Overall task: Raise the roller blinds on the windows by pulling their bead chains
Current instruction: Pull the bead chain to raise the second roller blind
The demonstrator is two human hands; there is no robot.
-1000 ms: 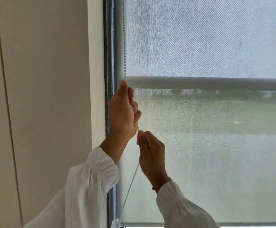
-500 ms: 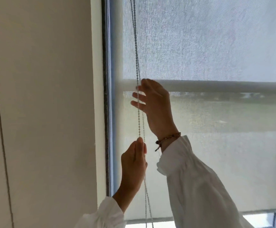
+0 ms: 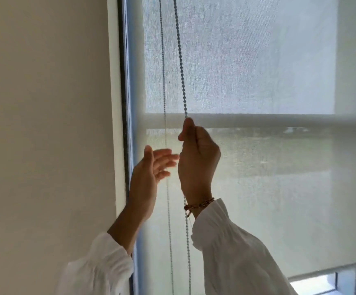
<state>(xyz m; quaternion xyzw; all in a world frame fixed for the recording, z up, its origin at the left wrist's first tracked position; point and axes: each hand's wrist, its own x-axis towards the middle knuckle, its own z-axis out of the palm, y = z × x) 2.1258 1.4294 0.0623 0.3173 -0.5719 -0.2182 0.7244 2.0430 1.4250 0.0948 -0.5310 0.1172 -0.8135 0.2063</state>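
Note:
A pale translucent roller blind (image 3: 268,71) covers most of the window; its bottom bar (image 3: 321,271) hangs low at the right, with bare glass showing under it. Two strands of bead chain (image 3: 179,50) run down the blind's left side. My right hand (image 3: 197,158), with a braided bracelet at the wrist, is closed on the right strand at the height of the window's crossbar. My left hand (image 3: 149,173) is just left of it, fingers spread, holding nothing, with the left strand passing by its fingertips.
A beige wall (image 3: 45,124) fills the left side. The dark window frame (image 3: 126,103) runs vertically beside the chain. A horizontal crossbar (image 3: 279,121) shows through the fabric. White sleeves cover both forearms.
My right hand has closed on the right strand where it was open half a second ago. My left hand has let go and risen with fingers spread. The blind's bottom bar sits higher.

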